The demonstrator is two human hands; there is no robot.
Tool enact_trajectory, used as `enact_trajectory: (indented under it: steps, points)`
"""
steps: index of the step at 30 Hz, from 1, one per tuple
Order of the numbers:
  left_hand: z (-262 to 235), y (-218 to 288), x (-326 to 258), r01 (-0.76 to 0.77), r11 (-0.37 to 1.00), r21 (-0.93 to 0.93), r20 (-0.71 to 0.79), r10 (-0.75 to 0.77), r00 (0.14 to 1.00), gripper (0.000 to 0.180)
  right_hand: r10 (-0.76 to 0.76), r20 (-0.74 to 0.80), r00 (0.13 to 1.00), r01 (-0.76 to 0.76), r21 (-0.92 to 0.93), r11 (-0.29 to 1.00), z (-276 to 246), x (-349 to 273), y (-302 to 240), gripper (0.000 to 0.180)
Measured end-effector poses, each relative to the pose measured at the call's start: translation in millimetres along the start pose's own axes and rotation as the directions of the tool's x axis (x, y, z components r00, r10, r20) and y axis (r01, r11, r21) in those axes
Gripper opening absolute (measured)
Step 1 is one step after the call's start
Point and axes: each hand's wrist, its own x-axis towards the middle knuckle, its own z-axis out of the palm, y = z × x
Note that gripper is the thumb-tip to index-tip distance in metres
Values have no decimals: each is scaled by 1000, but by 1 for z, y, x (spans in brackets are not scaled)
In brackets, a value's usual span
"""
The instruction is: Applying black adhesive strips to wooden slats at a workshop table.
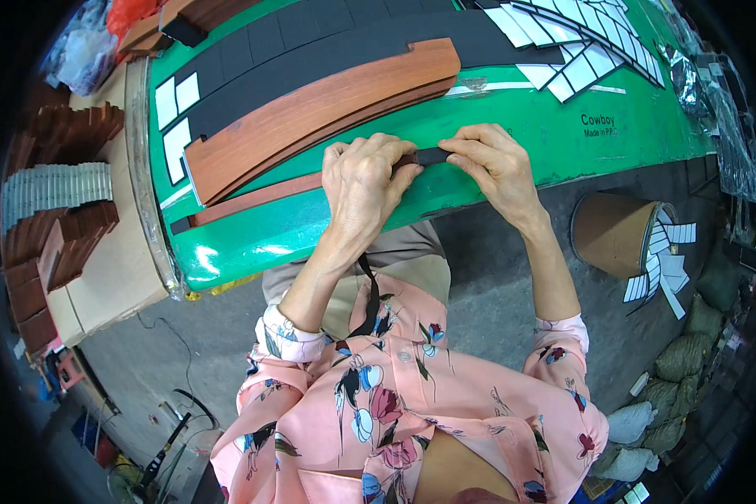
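Note:
A narrow reddish-brown wooden strip (260, 196) lies along the near edge of the green-covered table, its left end black. My left hand (363, 181) is closed around the strip's right part, thumb and fingertips near that end. Between thumb and fingertips, my right hand (494, 168) pinches a small black piece (431, 156) at the strip's right end. Whether the piece is stuck to the wood or only touches it, I cannot tell. Just beyond my hands rest wide, curved wooden boards (328, 97), stacked, with a notch at the far right corner.
Black sheets (260, 38) cover the table's far side, with white pieces (580, 42) piled at the right. Left, a bench (118, 252) carries stacked brown wooden parts (67, 139) and a light-coloured stack (59, 191). A brown drum (611, 233) with white scraps stands on the floor at right.

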Motion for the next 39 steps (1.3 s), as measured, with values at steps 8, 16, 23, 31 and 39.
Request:
enact_trajectory:
  steps: [8,16,23,31,39]
  points:
    - [0,0,0,-41,999,-8,-20,41,999,22,9,-4,1000,-9,13,1000,1,-2,0,18]
    - [1,-1,1,-73,997,-21,-44,72,996,21,59,6,998,-59,84,995,-1,-5,2,20]
    - [1,-1,0,-61,998,-3,-23,60,998,20,267,92,959,-282,259,924,-8,-9,8,21]
    - [12,-5,-3,-249,963,107,-110,260,959,25,-98,-120,988,84,-123,989,10,-17,-3,30]
    - [16,-7,-4,-307,946,109,-100,317,943,28,-91,-184,979,55,-192,980,20,-23,0,31]
